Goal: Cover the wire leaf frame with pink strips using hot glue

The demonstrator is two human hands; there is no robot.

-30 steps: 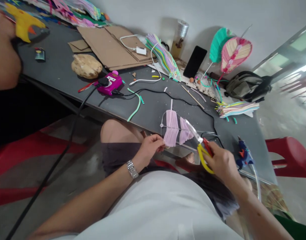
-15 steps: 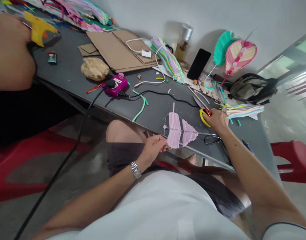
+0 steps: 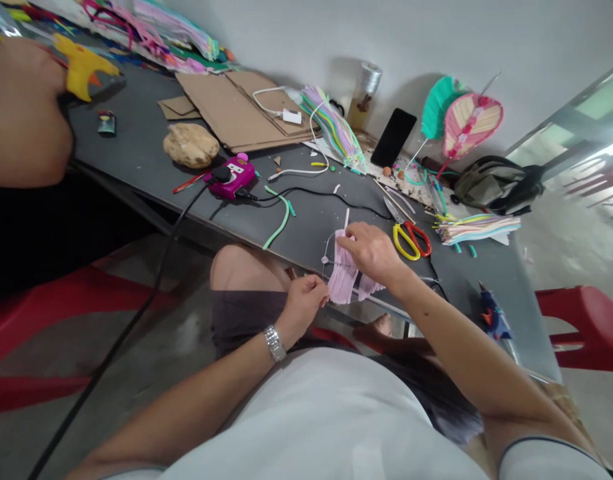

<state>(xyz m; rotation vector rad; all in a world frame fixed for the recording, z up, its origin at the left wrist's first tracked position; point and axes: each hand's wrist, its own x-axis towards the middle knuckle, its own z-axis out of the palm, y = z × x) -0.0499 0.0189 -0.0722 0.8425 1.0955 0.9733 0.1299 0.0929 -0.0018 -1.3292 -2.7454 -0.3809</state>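
A wire frame filled with pale pink straws (image 3: 342, 280) lies at the near edge of the dark table (image 3: 146, 157). My left hand (image 3: 306, 305), with a metal watch on its wrist, pinches the frame's lower left edge. Fingers curled, my right hand (image 3: 372, 252) rests on top of the pink piece, gripping its upper part. Just to the right of that hand, the yellow and red scissors (image 3: 411, 239) lie on the table.
A blue glue gun (image 3: 491, 313), bundles of coloured straws (image 3: 479, 228), a magenta power strip (image 3: 229, 177) with black cables, cardboard sheets (image 3: 241, 107), a phone (image 3: 392, 137), two feather-shaped fans (image 3: 470, 121) and a bag (image 3: 496, 183) are on the table. Another person's hand (image 3: 23, 107) holds a yellow glue gun (image 3: 85, 65) at left.
My right hand carried the scissors away from the pink piece, set them on the table, then came back onto the pink piece. The left hand kept its hold.
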